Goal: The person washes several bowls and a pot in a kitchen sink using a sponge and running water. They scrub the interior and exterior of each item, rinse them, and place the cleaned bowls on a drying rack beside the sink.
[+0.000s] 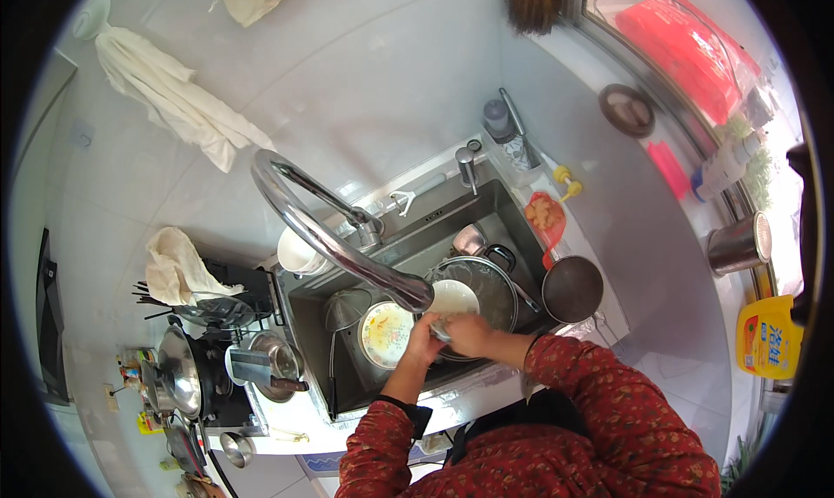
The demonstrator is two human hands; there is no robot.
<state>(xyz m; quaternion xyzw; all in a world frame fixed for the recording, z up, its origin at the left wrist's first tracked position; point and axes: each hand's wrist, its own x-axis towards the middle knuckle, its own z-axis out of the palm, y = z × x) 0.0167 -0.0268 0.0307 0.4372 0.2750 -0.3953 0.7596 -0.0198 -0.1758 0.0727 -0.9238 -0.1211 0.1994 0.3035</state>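
Note:
Over the front part of a metal sink, my left hand and my right hand meet around a small greyish thing, perhaps a cloth; it is mostly hidden by the fingers. A white bowl lies just beyond my hands, above a large round pan with a glass-like lid or base. Left of my left hand is a floral plate with orange residue. A wire strainer rests at the sink's left. The arched chrome faucet ends close above my hands.
A metal ladle leans in the sink. Right of it are a dark round pan and ginger in a red net. White bowls stand behind the left rim. A cleaver lies over a pot, near a wok.

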